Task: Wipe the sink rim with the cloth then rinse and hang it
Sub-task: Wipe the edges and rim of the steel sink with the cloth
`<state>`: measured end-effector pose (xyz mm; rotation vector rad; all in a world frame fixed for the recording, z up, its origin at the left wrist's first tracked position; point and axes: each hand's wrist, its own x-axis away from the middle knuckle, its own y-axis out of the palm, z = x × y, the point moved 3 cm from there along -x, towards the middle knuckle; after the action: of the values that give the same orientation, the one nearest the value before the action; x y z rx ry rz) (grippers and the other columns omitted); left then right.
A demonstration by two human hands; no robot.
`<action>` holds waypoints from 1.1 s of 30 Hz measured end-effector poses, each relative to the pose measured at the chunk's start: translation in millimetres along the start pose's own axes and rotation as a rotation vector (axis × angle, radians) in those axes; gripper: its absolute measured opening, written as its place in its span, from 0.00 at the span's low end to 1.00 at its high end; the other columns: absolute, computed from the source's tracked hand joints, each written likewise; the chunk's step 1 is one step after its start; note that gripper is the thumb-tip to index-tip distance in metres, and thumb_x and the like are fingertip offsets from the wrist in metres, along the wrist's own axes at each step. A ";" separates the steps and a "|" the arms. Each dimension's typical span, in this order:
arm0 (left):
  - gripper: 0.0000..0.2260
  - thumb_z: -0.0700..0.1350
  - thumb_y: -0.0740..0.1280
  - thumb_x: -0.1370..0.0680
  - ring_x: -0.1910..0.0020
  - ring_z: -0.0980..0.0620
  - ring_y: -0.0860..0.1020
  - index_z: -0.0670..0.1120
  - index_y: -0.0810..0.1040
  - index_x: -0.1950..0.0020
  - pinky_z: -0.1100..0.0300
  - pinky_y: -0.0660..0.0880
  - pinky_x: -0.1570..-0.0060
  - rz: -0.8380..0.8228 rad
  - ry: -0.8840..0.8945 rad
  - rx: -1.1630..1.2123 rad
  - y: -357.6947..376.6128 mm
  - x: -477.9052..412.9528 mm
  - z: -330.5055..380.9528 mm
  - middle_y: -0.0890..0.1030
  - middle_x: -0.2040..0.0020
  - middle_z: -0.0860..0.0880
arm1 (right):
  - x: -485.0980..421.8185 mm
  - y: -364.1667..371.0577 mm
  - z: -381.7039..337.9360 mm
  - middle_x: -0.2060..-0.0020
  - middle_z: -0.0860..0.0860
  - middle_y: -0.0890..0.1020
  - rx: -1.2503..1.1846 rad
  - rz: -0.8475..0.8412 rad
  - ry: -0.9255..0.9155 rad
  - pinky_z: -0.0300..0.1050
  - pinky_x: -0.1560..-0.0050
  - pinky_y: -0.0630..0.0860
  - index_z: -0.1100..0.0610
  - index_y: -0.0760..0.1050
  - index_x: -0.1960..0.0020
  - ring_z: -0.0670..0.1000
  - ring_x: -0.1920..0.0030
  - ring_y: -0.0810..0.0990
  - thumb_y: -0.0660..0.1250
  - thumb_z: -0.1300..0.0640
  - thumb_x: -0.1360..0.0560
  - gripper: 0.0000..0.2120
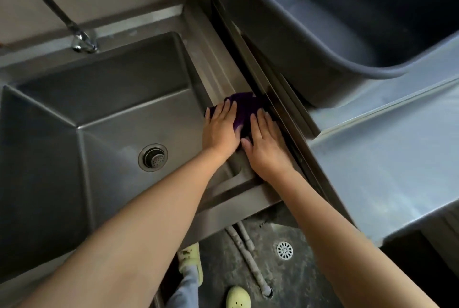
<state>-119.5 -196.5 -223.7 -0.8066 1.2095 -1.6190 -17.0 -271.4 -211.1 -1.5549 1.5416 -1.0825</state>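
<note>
Crumpled dark purple cloth (244,108) on right rim of stainless steel sink (213,76). Left hand (221,131) and right hand (267,148) side by side, fingers flat, unclenched, pressing cloth onto rim. Round drain strainer (153,157) in sink floor.

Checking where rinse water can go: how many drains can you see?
2. One drain sits in the sink floor, left of the hands. A floor drain lies below the sink's front edge, between the arms. Others may be hidden.
</note>
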 end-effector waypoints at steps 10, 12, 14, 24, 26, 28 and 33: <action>0.26 0.49 0.58 0.21 0.24 0.49 0.54 0.46 0.55 0.24 0.50 0.47 0.25 -0.022 0.022 -0.002 -12.2 -93.8 -55.0 0.58 0.24 0.46 | -87.1 -1.0 -19.8 0.24 0.57 0.39 0.170 -0.113 -0.013 0.48 0.25 0.36 0.61 0.36 0.25 0.52 0.24 0.36 0.44 0.45 0.19 0.31; 0.26 0.48 0.59 0.21 0.25 0.49 0.55 0.45 0.55 0.24 0.49 0.47 0.25 -0.009 0.031 -0.018 -15.2 -111.1 -64.8 0.58 0.24 0.46 | -105.6 1.1 -25.1 0.24 0.57 0.41 0.156 -0.077 -0.001 0.47 0.25 0.36 0.60 0.38 0.24 0.52 0.24 0.37 0.45 0.45 0.19 0.31; 0.26 0.47 0.59 0.21 0.25 0.48 0.56 0.45 0.56 0.25 0.48 0.48 0.26 0.001 0.030 -0.009 -19.6 -131.8 -75.7 0.59 0.24 0.45 | -123.4 4.4 -29.1 0.23 0.57 0.43 0.142 -0.048 0.017 0.47 0.25 0.36 0.60 0.40 0.24 0.52 0.24 0.39 0.45 0.44 0.19 0.31; 0.26 0.48 0.60 0.22 0.25 0.48 0.57 0.45 0.58 0.25 0.47 0.50 0.26 0.014 0.052 -0.012 -29.0 -200.7 -117.1 0.61 0.25 0.45 | -207.3 6.4 -56.0 0.23 0.57 0.44 0.158 -0.010 0.048 0.48 0.25 0.38 0.61 0.40 0.24 0.53 0.23 0.40 0.47 0.47 0.19 0.30; 0.26 0.48 0.59 0.21 0.25 0.48 0.56 0.44 0.57 0.25 0.48 0.49 0.26 0.018 0.063 -0.025 -30.1 -207.9 -121.5 0.61 0.25 0.45 | -218.4 8.2 -58.4 0.23 0.57 0.44 0.166 -0.005 0.063 0.46 0.26 0.37 0.61 0.40 0.24 0.53 0.23 0.40 0.48 0.48 0.19 0.30; 0.26 0.48 0.58 0.21 0.25 0.48 0.55 0.44 0.57 0.25 0.48 0.48 0.26 0.025 0.068 -0.026 -30.8 -212.9 -123.6 0.60 0.24 0.45 | -228.0 8.7 -59.9 0.23 0.56 0.44 0.165 0.009 0.074 0.46 0.27 0.37 0.60 0.40 0.24 0.53 0.23 0.41 0.48 0.48 0.19 0.30; 0.26 0.48 0.58 0.21 0.25 0.49 0.55 0.45 0.56 0.25 0.50 0.46 0.26 0.044 0.067 0.009 -29.2 -224.1 -133.0 0.59 0.24 0.45 | -251.2 10.2 -65.5 0.23 0.57 0.46 0.144 0.019 0.092 0.48 0.26 0.39 0.61 0.41 0.24 0.53 0.23 0.42 0.50 0.48 0.19 0.31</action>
<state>-167.1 61.3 -230.3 -0.7197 1.2576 -1.6261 -68.0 -16.7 -216.0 -1.4078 1.5005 -1.2416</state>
